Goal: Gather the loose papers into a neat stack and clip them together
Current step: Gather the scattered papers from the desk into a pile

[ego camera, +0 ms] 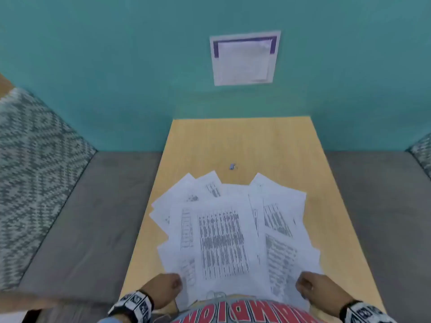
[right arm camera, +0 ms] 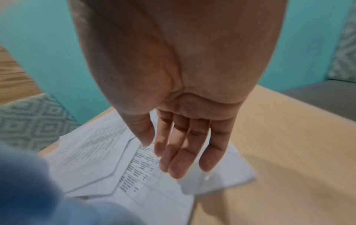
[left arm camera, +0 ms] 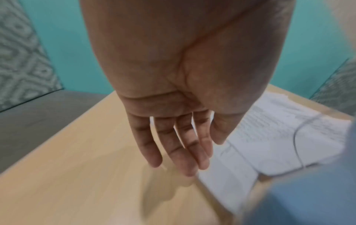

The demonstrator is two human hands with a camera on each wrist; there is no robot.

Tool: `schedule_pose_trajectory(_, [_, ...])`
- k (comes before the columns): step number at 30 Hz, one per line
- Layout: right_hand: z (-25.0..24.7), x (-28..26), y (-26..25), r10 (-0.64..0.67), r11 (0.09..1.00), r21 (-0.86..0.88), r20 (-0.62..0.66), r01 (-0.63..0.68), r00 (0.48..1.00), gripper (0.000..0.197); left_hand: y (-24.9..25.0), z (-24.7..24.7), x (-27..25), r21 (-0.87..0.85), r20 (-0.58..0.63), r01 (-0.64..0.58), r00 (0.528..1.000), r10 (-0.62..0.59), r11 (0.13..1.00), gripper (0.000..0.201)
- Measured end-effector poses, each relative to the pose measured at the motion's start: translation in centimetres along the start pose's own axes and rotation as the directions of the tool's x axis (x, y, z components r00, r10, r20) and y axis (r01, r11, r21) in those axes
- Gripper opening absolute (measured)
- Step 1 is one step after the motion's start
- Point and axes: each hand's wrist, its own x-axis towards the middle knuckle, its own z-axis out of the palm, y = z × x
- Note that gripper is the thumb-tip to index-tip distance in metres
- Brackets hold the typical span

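A teal wall (ego camera: 116,66) backs a light wooden table (ego camera: 245,141) between grey cushioned seats (ego camera: 81,217).

A framed notice (ego camera: 244,59) hangs on the teal wall (ego camera: 116,66) above grey benches (ego camera: 88,217).

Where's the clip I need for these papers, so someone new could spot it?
Start at the light wooden table against the teal wall. Past the far edge of the fanned papers lies the small clip, alone on bare wood, the only dark, tiny thing there.
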Motion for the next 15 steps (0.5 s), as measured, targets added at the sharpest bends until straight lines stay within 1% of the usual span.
schedule_pose_trajectory(1, [0.6, 1.5, -0.7, -0.001, 1.0, -0.016, 0.023, 0.001, 1.0, 0.023, -0.1, 0.0, 1.3, 0.009, -0.012, -0.028, 1.0, 0.028, 1.0, 0.023])
schedule_pose_trajectory(2, [0.6, 2.4, -2.2, -0.002, 1.0, -0.024, -0.004, 0.002, 1.0, 0.021, 0.2, -0.4, 1.6, 0.014, -0.053, -0.027, 0.998, 0.027, 1.0, 0.027])
schedule_pose_trajectory(3, [0.6, 3.1, -2.7, -0.023, 0.999, -0.028, -0.003, 0.023, 1.0, 0.019, 0.3, -0.6, 2.2, 0.005, -0.088, -0.035, 0.996, 0.036, 0.999, 0.029])
schedule_pose_trajectory(4, [0.2, 3.7, -3.6, -0.023, 0.999, -0.029, -0.014, 0.022, 1.0, 0.017, 0.8, -1.2, 2.3, -0.006, -0.122, -0.02, 0.992, 0.019, 1.0, 0.03])
schedule_pose_trajectory(6, [0.4, 4.9, -4.6, -0.018, 1.0, -0.018, -0.023, 0.017, 1.0, 0.015, 1.1, -1.0, 2.7, -0.01, -0.128, -0.017, 0.992, 0.015, 1.0, 0.031])
schedule_pose_trajectory(9, [-0.6, 7.2, -6.3, 0.03, 0.999, 0.032, -0.07, -0.028, 0.997, 0.021, 0.8, -1.5, 3.4, -0.017, -0.147, 0.007, 0.989, -0.01, 1.0, 0.033])
schedule_pose_trajectory(10, [-1.0, 8.2, -6.9, 0.053, 0.998, 0.037, -0.087, -0.05, 0.995, 0.027, 0.4, -1.8, 3.5, -0.021, -0.15, 0.022, 0.988, -0.025, 1.0, 0.032])
schedule_pose_trajectory(11, [-1.4, 9.3, -7.3, 0.08, 0.996, 0.033, -0.104, -0.077, 0.991, 0.038, 0.0, -1.9, 3.7, -0.024, -0.151, 0.033, 0.988, -0.036, 0.999, 0.031])
schedule_pose_trajectory(13, [-2.0, 11.7, -8.3, 0.124, 0.992, 0.055, -0.14, -0.117, 0.982, 0.068, -1.0, -1.8, 3.9, -0.032, -0.148, 0.056, 0.987, -0.06, 0.998, 0.027])
schedule_pose_trajectory(14, [-2.5, 12.9, -9.0, 0.151, 0.986, 0.093, -0.168, -0.136, 0.974, 0.082, -1.5, -1.8, 3.9, -0.039, -0.156, 0.064, 0.985, -0.07, 0.997, 0.024])
schedule_pose_trajectory(15, [-2.9, 14.2, -9.7, 0.187, 0.977, 0.141, -0.195, -0.161, 0.963, 0.092, -1.9, -1.9, 3.9, -0.044, -0.164, 0.072, 0.983, -0.078, 0.996, 0.021])
